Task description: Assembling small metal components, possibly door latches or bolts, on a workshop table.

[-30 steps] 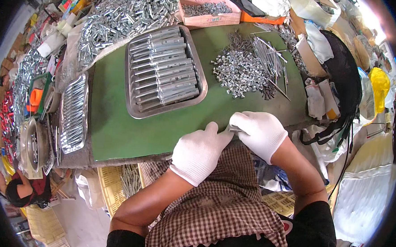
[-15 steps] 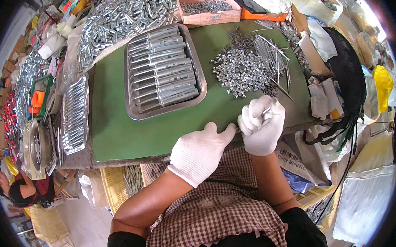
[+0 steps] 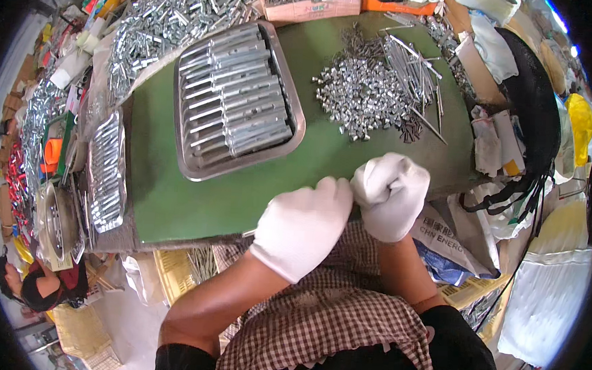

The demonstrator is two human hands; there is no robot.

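Two white knit-gloved hands touching: left hand point(image 3: 302, 224) flat, right hand point(image 3: 390, 195) fisted, contents hidden; green mat point(image 3: 194, 203).

Printed sack point(image 3: 450, 237): white and blue woven bag with dark lettering, just right of the gloved right hand point(image 3: 390, 195), below the table edge.
Cardboard box point(image 3: 310, 5): pinkish open carton of small metal parts, far beyond both hands at the table's back edge.
Paper-wrapped packets point(image 3: 496, 138): white, with a yellow-tipped one, right of the right hand.
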